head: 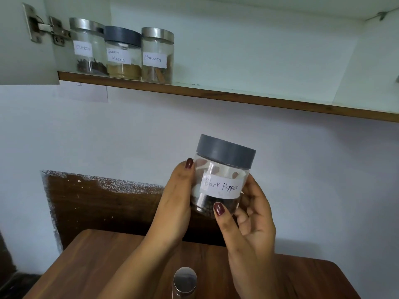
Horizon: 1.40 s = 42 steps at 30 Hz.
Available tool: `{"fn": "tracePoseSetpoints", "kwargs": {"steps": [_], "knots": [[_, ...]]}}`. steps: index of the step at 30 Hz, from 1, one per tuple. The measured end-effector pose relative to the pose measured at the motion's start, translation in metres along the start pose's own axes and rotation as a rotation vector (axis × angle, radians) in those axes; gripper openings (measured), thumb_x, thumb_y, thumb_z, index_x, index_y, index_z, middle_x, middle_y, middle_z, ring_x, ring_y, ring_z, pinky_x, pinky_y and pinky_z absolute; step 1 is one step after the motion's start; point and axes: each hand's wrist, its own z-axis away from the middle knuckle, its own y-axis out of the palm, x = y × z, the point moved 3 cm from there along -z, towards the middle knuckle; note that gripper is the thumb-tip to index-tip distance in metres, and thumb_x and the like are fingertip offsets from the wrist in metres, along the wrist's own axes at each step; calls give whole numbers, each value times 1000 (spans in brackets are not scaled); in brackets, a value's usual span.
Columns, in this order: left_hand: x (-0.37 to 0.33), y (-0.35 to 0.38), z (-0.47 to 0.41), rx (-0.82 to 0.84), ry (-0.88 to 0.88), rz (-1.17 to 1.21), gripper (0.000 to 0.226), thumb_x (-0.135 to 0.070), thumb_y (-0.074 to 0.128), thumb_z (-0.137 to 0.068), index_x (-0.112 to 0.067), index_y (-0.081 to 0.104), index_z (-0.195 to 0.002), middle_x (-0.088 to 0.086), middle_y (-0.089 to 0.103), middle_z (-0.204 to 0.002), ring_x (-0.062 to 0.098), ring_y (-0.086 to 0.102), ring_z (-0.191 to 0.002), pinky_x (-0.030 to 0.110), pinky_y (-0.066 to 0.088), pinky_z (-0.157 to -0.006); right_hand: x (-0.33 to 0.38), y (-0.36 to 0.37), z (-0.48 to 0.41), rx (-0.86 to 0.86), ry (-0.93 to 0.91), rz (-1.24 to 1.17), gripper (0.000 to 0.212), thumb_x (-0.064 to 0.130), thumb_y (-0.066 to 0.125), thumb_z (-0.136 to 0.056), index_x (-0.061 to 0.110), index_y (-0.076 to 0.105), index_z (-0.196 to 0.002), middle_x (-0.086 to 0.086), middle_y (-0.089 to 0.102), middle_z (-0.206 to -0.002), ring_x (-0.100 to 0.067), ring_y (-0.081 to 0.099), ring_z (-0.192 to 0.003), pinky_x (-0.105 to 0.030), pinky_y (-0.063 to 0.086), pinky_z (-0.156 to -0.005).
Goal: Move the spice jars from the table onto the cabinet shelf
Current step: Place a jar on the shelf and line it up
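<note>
A clear jar labelled "Black Pepper" [222, 178] with a grey lid is held up in front of the wall, above the wooden table [103, 262]. My left hand [176, 199] grips its left side and my right hand [248, 216] grips its lower right, thumb across the front. On the cabinet shelf [237, 97], at its left end, stand three jars in a row: cloves [87, 46], garam masala [123, 53] with a grey lid, and cinnamon [157, 56]. One more jar with a silver lid [185, 279] stands on the table below my hands.
A metal door hinge [43, 26] sits on the cabinet's left wall beside the cloves jar. The shelf runs bare to the right of the cinnamon jar. A dark wooden panel [103, 203] backs the table against the white wall.
</note>
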Motion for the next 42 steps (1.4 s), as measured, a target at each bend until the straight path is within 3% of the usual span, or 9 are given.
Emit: {"fn": "tracePoseSetpoints", "kwargs": {"steps": [3,7,11,15,17,22,27,34,42], "knots": [[-6,-9,-14,-83,52,-56,33,-48,37,-105,-36,67,-107,-12,69,-107,3,67,-100,29,57,-85,3,3,-13,25,-63,53,79,37,80,-66,32,49,-138,13,62,-131,-13,63,-120,-28,57,-88],[-15,-22,-30,-240,178,-85,42,-62,49,-86,-33,70,-108,-4,64,-117,19,65,-110,51,57,-91,9,11,-37,51,-114,122,76,36,81,-70,36,48,-138,23,57,-133,-6,57,-124,-27,56,-91],[-29,-27,-44,-201,258,-79,38,-42,58,-96,-19,69,-123,-3,73,-117,14,67,-112,33,58,-90,17,23,-62,60,-173,158,73,43,78,-69,43,47,-135,23,54,-138,-3,53,-128,-31,54,-99],[-45,-35,-57,-188,347,-147,33,-20,57,-98,-18,65,-131,-9,70,-124,0,63,-117,18,52,-93,27,37,-89,63,-208,150,78,41,79,-72,33,46,-142,15,53,-140,-8,54,-128,-36,55,-98],[-51,-38,-64,-154,384,-228,41,-28,55,-97,-20,60,-137,-10,66,-131,-1,59,-123,19,50,-101,33,44,-103,70,-227,143,79,34,81,-75,27,44,-145,12,54,-141,-8,55,-126,-34,56,-97],[-63,-48,-89,-76,413,-375,56,-41,57,-94,-23,49,-147,-6,57,-144,8,53,-133,38,47,-111,44,60,-133,112,-270,249,88,45,73,-73,27,34,-150,9,50,-145,-8,54,-126,-30,52,-102],[-70,-52,-113,-85,434,-437,67,-47,54,-88,-26,42,-151,-6,51,-149,8,49,-136,30,43,-113,50,74,-158,155,-313,303,81,36,75,-81,28,33,-150,8,50,-146,-6,57,-123,-14,49,-97],[-69,-60,-143,-135,466,-443,60,-43,60,-95,-25,42,-150,-7,51,-149,8,49,-136,40,44,-113,52,90,-187,188,-361,472,78,35,73,-87,27,29,-151,6,45,-150,-16,51,-131,-40,51,-104],[-71,-61,-172,-154,470,-539,57,-33,61,-97,-23,43,-150,-5,52,-148,9,47,-137,31,43,-110,49,99,-216,210,-330,565,75,32,72,-89,27,29,-150,5,45,-148,-11,51,-126,-26,50,-94]]}}
